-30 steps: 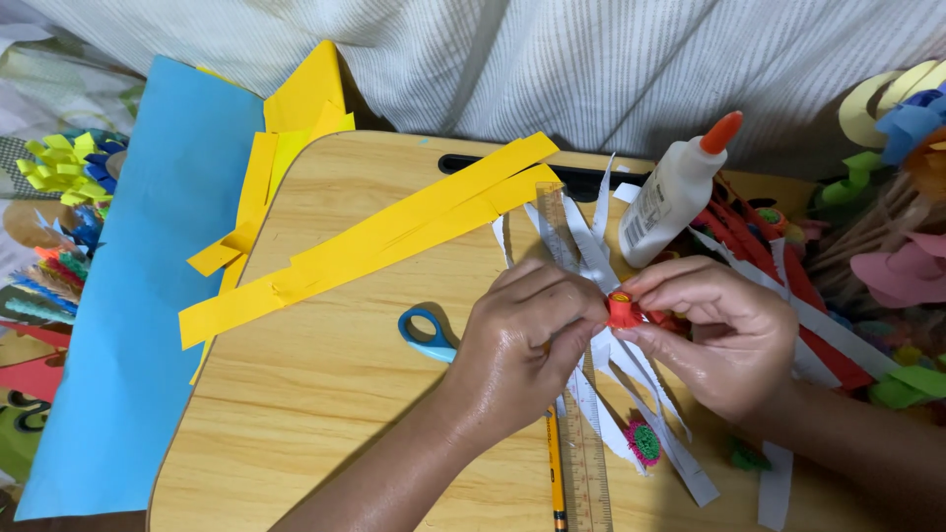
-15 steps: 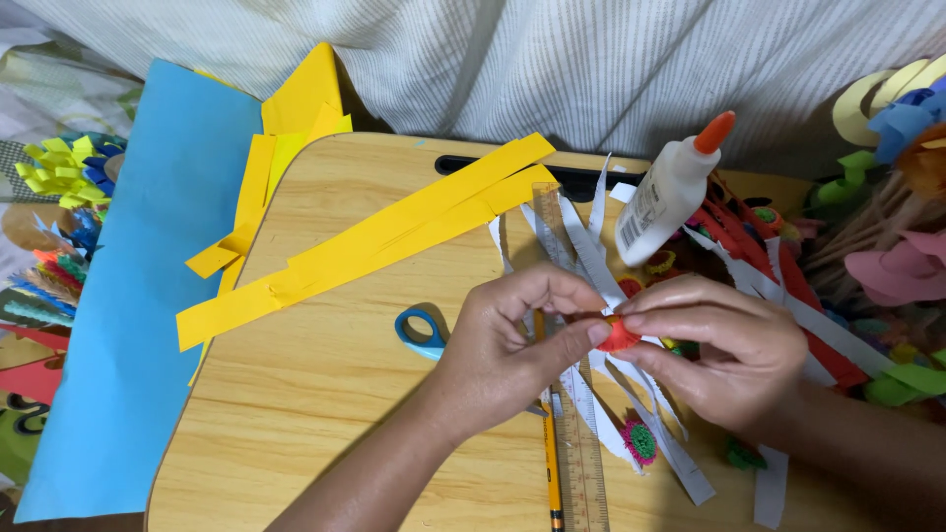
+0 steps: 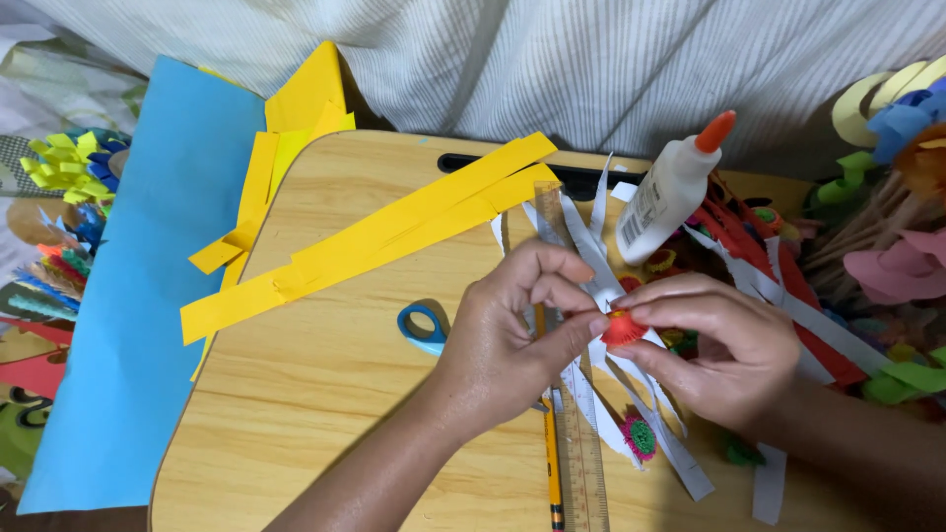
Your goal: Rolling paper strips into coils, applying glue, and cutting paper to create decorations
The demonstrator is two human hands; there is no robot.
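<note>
Red paper coil [image 3: 623,327]: you pinch this small fringed roll between both hands, above the middle-right of the table [image 3: 325,414], over the white paper strips [image 3: 601,286].
Change: compared with a second ago, the coil sits a touch lower and further right, and your fingers have closed tighter around it; it reads as rolling or pressing the fringe into shape, and the roll looks compact now.
Left hand [image 3: 512,335]: your thumb and forefinger tips press on the coil's left side, the other fingers curled above it.
Right hand [image 3: 719,355]: it cups the coil from the right, thumb on top, fingertips pinching the red edge.
Under the hands: a clear ruler [image 3: 579,433] and a yellow pencil [image 3: 552,463] lie lengthwise, partly hidden by your left hand.
Nearby: a finished pink-and-green coil [image 3: 639,435] rests on the table just below your right hand; blue scissor handles [image 3: 424,328] peek out beside your left wrist.
Further out: the glue bottle [image 3: 675,187] with its orange cap leans behind the strips, untouched; long yellow paper strips [image 3: 374,236] cross the table, and a blue paper sheet [image 3: 138,296] lies along its left edge.
</note>
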